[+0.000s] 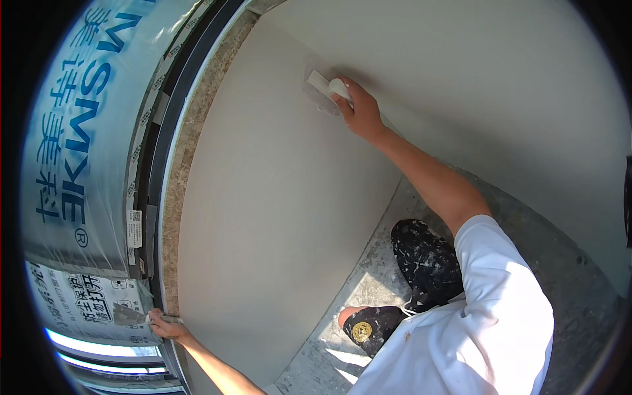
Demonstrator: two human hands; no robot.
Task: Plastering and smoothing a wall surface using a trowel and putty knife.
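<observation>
Below the right hand (359, 112), and off to the right of the left hand (168, 326), spreads the floor (566, 289), rough grey concrete mottled with paler tones. Sunlight patches (374, 289) lie across it, to the right of the left hand. A sill (204, 108) of speckled brown stone runs to the left of the right hand and down to the left hand; whether that hand rests on the stone cannot be told.

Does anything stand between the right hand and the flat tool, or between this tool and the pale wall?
Nothing visible does. The right hand grips the flat tool by its white handle, and the tool's plate appears to rest against the pale wall.
</observation>
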